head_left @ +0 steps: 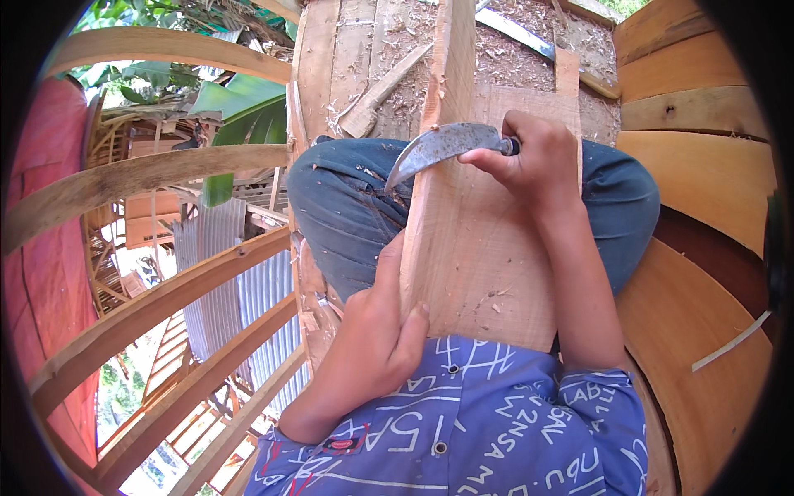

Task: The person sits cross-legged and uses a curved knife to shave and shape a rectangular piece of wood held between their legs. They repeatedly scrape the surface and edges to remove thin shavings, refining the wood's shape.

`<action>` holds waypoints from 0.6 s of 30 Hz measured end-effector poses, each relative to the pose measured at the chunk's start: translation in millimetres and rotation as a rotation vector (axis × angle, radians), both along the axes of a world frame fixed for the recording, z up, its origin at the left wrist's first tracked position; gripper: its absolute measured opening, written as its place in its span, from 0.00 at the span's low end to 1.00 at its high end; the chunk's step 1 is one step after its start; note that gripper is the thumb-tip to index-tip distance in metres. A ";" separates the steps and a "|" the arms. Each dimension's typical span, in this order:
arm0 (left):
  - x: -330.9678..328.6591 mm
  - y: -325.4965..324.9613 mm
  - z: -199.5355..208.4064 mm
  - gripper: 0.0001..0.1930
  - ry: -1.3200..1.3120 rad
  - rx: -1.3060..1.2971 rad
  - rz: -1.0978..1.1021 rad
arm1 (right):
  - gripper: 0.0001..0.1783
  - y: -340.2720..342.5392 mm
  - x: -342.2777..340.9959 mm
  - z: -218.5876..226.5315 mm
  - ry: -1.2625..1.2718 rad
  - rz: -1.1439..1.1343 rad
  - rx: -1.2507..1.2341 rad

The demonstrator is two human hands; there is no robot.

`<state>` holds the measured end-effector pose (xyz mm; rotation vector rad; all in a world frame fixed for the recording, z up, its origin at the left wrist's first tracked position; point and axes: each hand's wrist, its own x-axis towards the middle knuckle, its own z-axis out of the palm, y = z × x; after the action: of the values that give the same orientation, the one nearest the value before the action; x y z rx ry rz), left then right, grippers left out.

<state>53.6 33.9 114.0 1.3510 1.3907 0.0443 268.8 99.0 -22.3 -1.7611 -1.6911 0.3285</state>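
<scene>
My right hand (pixel 542 157) is closed round the dark handle of a curved knife (pixel 447 150). Its broad, stained blade points left and lies across the top edge of an upright wooden plank (pixel 420 248). Lower on that plank, my left hand (pixel 380 326) grips the near end, thumb on one side and fingers mostly hidden on the other. The plank stands on edge beside a wide flat board (pixel 496 264), which lies across my lap between my crossed legs. A few small shavings rest on the board.
Wood shavings (pixel 521 62) litter the plank floor ahead, where a wooden mallet-like piece (pixel 364 116) and a long pale blade-like strip (pixel 517 33) lie. Slatted rails (pixel 157 174) run along the left, with corrugated sheets beyond. A wooden plank wall (pixel 703 174) curves up at right.
</scene>
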 end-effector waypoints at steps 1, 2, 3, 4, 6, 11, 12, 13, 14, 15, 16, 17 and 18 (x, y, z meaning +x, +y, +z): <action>-0.8 -0.8 -0.4 0.32 0.008 -0.007 0.000 | 0.46 0.1 -0.7 3.0 -0.008 -0.009 -0.025; -1.8 -1.2 -2.1 0.32 0.000 0.015 -0.003 | 0.46 -0.9 -2.1 6.5 -0.016 -0.019 -0.050; -2.8 -1.9 -4.4 0.32 -0.009 0.036 -0.006 | 0.45 -2.7 -3.6 10.1 -0.023 -0.030 -0.074; -3.6 -2.4 -6.4 0.32 -0.018 0.058 -0.010 | 0.44 -6.3 -5.5 13.9 0.005 -0.024 -0.118; -6.6 -6.7 -11.0 0.32 -0.038 0.082 -0.008 | 0.43 -17.6 -12.8 20.4 0.063 -0.002 -0.210; -0.3 -7.3 -3.0 0.32 -0.016 0.096 -0.018 | 0.39 -32.3 -20.9 20.3 0.050 0.074 0.028; 0.9 -6.8 -1.1 0.32 -0.011 0.082 -0.016 | 0.39 -26.6 -13.5 15.9 0.010 0.048 0.000; 2.1 -6.1 0.8 0.32 -0.005 0.069 -0.013 | 0.38 -21.7 -2.7 10.8 -0.029 0.023 -0.029; 4.2 -2.9 3.6 0.32 -0.001 -0.003 0.010 | 0.37 -18.4 3.3 7.4 -0.064 -0.002 -0.050; 7.0 0.9 6.0 0.32 0.003 -0.075 0.033 | 0.37 -20.1 2.9 5.1 -0.058 -0.006 -0.043; 8.8 2.6 7.1 0.32 0.007 -0.147 0.058 | 0.37 -24.8 -1.0 6.2 -0.005 0.018 -0.022; 8.8 1.5 4.8 0.32 0.015 -0.069 0.024 | 0.37 -31.4 -6.0 8.8 0.051 0.037 -0.001; 6.4 -3.5 -0.4 0.32 0.018 0.006 -0.011 | 0.37 -37.7 -11.3 11.1 0.103 0.057 0.016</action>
<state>59.9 30.5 113.7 1.3666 1.3994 0.0293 257.5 61.3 -11.1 -1.6584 -1.6680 0.4218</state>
